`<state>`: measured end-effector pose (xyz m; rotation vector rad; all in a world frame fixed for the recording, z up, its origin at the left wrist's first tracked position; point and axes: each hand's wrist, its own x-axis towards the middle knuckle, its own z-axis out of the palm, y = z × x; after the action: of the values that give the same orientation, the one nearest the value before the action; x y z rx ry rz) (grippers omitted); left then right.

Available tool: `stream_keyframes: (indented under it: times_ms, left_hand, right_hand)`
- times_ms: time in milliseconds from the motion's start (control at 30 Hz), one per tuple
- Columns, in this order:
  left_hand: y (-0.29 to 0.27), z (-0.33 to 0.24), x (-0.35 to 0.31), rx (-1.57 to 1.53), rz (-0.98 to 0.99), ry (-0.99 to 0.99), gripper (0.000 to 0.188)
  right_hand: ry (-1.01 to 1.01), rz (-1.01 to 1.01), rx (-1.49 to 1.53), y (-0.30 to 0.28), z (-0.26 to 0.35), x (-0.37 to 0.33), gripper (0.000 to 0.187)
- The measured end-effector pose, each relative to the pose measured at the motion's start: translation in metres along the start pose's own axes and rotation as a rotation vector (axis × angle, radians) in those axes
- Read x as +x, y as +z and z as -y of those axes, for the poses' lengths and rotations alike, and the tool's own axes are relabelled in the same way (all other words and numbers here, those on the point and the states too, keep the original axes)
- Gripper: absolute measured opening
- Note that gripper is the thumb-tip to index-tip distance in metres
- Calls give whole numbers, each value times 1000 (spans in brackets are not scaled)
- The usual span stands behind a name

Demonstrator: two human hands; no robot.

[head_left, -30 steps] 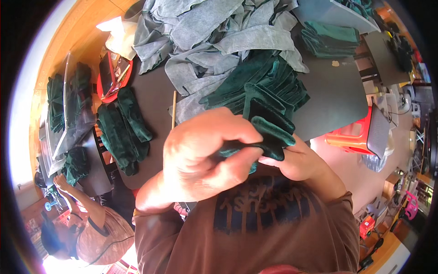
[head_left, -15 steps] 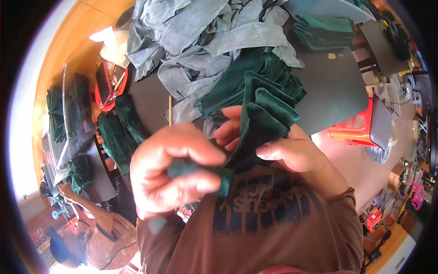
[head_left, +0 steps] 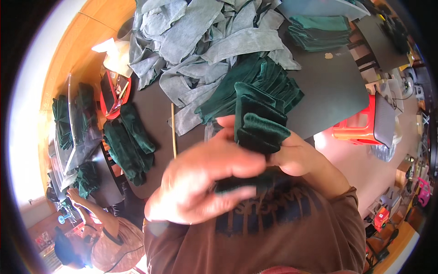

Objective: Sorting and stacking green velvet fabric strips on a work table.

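A strip of dark green velvet cloth (head_left: 264,125), stacked in zigzag folds, stands in my right hand (head_left: 295,155). The fingers of that hand are wrapped around it, with fingertips showing on its left side. My left hand (head_left: 200,180), blurred, curls around the lower end of the green cloth close to my chest, thumb below and fingers above. Its grip is partly smeared. Just beyond my hands, a fanned heap of green velvet pieces (head_left: 285,89) lies on the dark table (head_left: 331,93). Behind and left of it, many grey cloth pieces (head_left: 196,36) are piled loosely.
A neat green stack (head_left: 319,34) lies at the far right. To the left are green bundles (head_left: 125,148), a red basket (head_left: 109,107) and a thin stick (head_left: 173,130). A red stool (head_left: 353,125) stands right of the table. Another person (head_left: 109,242) works at lower left.
My left hand has moved right, closer to my right hand, and the green end it held out is now mostly behind its fingers. The folded cloth has shifted slightly left and down.
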<state>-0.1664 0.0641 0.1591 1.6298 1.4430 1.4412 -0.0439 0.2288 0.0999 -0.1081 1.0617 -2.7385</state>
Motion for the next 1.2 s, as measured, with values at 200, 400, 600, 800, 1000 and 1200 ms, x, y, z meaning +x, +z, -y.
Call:
stream_keyframes:
  times_ms: [200,400,600,800,1000,1200]
  left_hand:
    - [0,5,6,-324,312,246,28]
    - [16,18,2,200,-246,223,33]
    - [26,19,-1,241,-440,223,38]
    - [3,-2,-2,116,49,65,48]
    - [9,6,4,278,-96,202,33]
    - [25,25,-1,355,-325,280,47]
  right_hand:
    - [-3,-44,-166,-4,2,5,72]
    - [65,-63,-220,-1,-6,-7,36]
    - [36,15,-333,-3,-4,-10,38]
    - [-5,19,-69,-4,-7,-8,50]
    - [122,21,-96,-2,0,-15,47]
    - [172,43,-253,-1,3,-17,49]
